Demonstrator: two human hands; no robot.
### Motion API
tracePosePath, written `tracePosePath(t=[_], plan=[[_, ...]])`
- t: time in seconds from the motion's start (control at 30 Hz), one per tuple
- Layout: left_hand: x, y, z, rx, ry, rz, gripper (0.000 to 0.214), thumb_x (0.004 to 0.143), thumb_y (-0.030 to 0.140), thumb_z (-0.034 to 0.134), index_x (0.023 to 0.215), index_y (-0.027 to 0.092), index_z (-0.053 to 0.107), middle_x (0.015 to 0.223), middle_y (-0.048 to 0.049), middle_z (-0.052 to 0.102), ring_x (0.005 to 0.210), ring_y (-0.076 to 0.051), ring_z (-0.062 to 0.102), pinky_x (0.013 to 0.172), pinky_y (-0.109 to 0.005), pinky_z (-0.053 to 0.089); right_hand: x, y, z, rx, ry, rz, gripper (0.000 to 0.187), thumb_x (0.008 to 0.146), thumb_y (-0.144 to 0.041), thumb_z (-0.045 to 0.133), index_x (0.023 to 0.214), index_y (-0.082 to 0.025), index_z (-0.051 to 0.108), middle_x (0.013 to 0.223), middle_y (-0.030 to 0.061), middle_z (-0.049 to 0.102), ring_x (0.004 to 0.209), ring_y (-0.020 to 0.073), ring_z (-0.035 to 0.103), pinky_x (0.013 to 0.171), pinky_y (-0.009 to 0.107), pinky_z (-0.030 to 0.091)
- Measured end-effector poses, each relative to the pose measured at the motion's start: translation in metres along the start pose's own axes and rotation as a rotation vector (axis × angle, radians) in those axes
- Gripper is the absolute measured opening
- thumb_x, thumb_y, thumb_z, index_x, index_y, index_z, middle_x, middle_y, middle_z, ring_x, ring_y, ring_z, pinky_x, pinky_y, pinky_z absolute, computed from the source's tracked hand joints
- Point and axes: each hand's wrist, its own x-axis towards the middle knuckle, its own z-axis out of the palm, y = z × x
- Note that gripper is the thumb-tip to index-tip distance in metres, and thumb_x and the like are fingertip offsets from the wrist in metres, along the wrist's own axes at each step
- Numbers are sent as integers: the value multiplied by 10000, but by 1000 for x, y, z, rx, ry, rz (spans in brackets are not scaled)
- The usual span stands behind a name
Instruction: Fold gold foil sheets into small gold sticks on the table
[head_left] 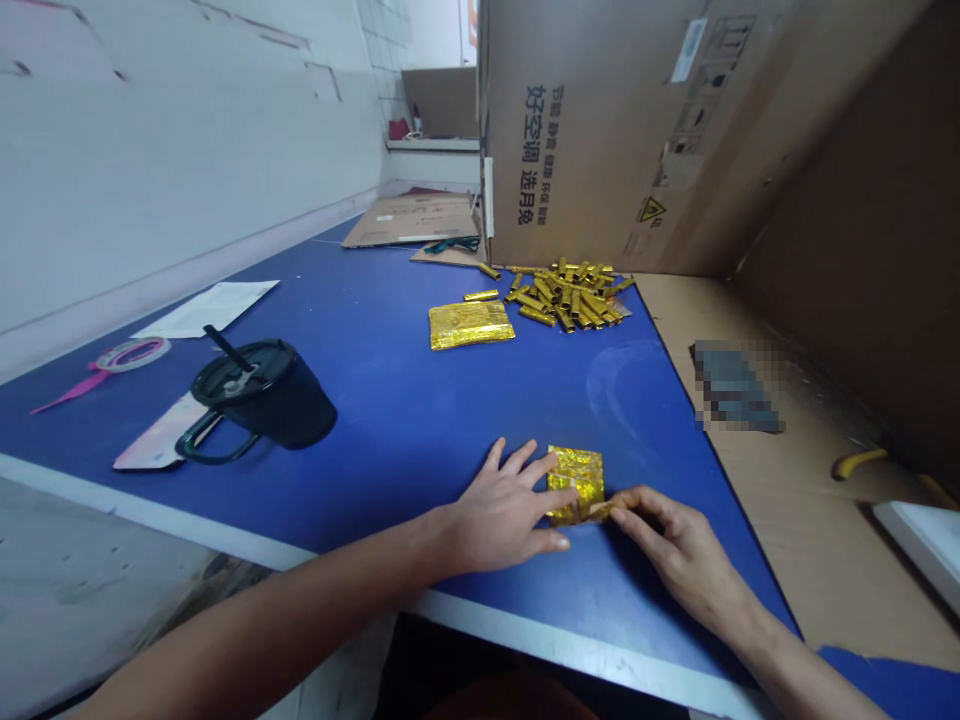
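Note:
A small square of shiny gold foil paper (pixel 577 466) lies on the blue tabletop near its front edge. My left hand (pixel 504 508) is spread over the table, with fingertips resting on the left part of the foil. At the foil's near right corner, my right hand (pixel 667 540) pinches the edge between thumb and fingers. That near edge looks slightly raised or folded. Farther back lies a flat stack of gold foil sheets (pixel 472 325). Beside it, to the right, is a heap of short rolled gold foil tubes (pixel 570 297).
A dark lidded mug with a straw (pixel 262 390) stands at left, by a tape roll (pixel 135 353) and white paper (pixel 214 308). A large cardboard box (pixel 600 130) rises behind the tubes. Scissors (pixel 454 244) lie near flat cardboard (pixel 412 217). A blurred-out object (pixel 735 385) sits at right.

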Motion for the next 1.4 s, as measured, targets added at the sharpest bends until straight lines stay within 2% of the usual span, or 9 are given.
tracePosePath(t=[0.13, 0.27, 0.4, 0.5, 0.6, 0.7, 0.9, 1.03, 1.4], plan=[[1, 3, 2, -33, 15, -58, 350, 844, 426, 269, 1166, 365, 392, 1307, -30, 311, 1213, -296, 205, 903, -575, 171, 4, -3, -3, 81, -100, 61, 196, 797, -314, 429, 769, -187, 575, 702, 8, 609, 656, 138, 551, 617, 249, 443], [1, 5, 3, -57, 38, -86, 342, 860, 383, 238, 1149, 357, 420, 1304, -11, 317, 1212, -285, 207, 917, -568, 158, 5, -7, -7, 80, -193, -8, 174, 771, -286, 473, 862, -214, 604, 831, 16, 627, 767, 156, 558, 718, 279, 426], [2, 5, 4, -75, 61, -102, 339, 859, 380, 243, 1134, 345, 437, 1288, 0, 348, 1203, -282, 227, 923, -565, 152, 9, -6, -5, 98, -163, 98, 197, 781, -295, 443, 738, -189, 603, 664, -3, 603, 605, 122, 525, 576, 237, 414], [4, 5, 4, -97, 83, -119, 347, 845, 360, 298, 1179, 317, 382, 1266, 5, 390, 1192, -272, 253, 931, -559, 147, 16, -3, -3, 119, -171, 190, 197, 760, -300, 459, 664, -167, 569, 499, -40, 486, 462, 90, 434, 445, 207, 352], [6, 6, 4, -109, 114, -154, 450, 821, 331, 361, 1251, 233, 270, 1221, -28, 450, 1174, -253, 289, 948, -535, 144, 22, 0, 0, 153, -160, 208, 157, 737, -281, 479, 650, -166, 540, 494, -51, 455, 437, 77, 406, 423, 197, 341], [8, 8, 4, -66, 131, -155, 467, 818, 323, 373, 1250, 188, 261, 1173, -56, 496, 1156, -243, 321, 957, -525, 117, 25, 2, 3, 144, -127, 228, 119, 727, -259, 475, 656, -173, 516, 510, -47, 480, 425, 76, 421, 416, 198, 353], [8, 12, 3, 80, 128, -67, 440, 841, 282, 345, 1267, 253, 240, 1196, -35, 473, 1141, -228, 346, 961, -523, 59, 26, 2, 5, 126, -78, 247, 50, 712, -227, 467, 697, -192, 434, 492, -59, 510, 359, 71, 444, 366, 187, 343], [5, 12, 4, 140, 135, -7, 407, 843, 386, 327, 1242, 313, 292, 1228, -51, 430, 1137, -250, 345, 943, -550, 65, 27, -1, 5, 115, -43, 252, 73, 711, -213, 453, 711, -207, 380, 442, -86, 480, 322, 71, 443, 340, 175, 309], [2, 10, 4, 186, 134, 53, 382, 803, 446, 395, 1162, 316, 402, 1196, -65, 443, 1151, -272, 328, 936, -565, 69, 32, -5, 5, 78, -44, 271, 48, 699, -201, 419, 699, -215, 373, 426, -88, 490, 305, 99, 496, 331, 182, 328]])
